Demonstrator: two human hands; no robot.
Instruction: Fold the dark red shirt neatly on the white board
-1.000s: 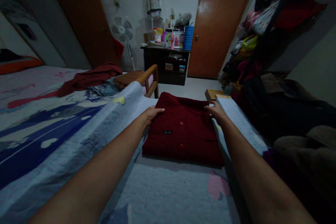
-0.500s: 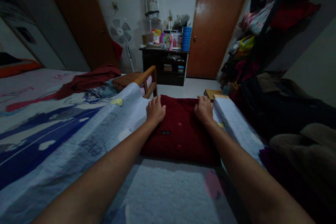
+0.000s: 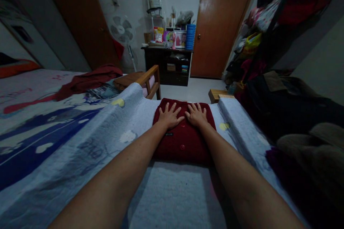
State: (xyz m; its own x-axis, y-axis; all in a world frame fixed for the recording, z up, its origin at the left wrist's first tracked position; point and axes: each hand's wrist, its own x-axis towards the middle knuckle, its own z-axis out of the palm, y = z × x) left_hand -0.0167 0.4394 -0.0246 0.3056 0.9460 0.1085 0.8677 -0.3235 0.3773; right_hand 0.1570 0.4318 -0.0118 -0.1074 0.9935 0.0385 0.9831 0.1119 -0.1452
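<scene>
A dark red garment (image 3: pixel 185 143), folded into a rectangle with buttons and a small dark label, lies on the light blue patterned cover (image 3: pixel 177 193). My left hand (image 3: pixel 170 116) rests flat on its upper left part, fingers spread. Just to the right, my right hand (image 3: pixel 196 115) also lies flat on the garment near its far edge, its fingers apart. Neither hand grips anything. The two thumbs point toward each other near the button line.
Wooden rail (image 3: pixel 149 77) beyond the cover at left. Crumpled reddish clothes (image 3: pixel 91 82) lie on the bed at left. Dark clothes (image 3: pixel 295 103) are piled at right. A dark cabinet (image 3: pixel 166 68), a fan (image 3: pixel 122 30) and a door (image 3: pixel 223 25) stand farther back.
Both hands have moved inward from the garment's far side edges and now lie spread on top of it. The garment looks narrower, its sides drawn in.
</scene>
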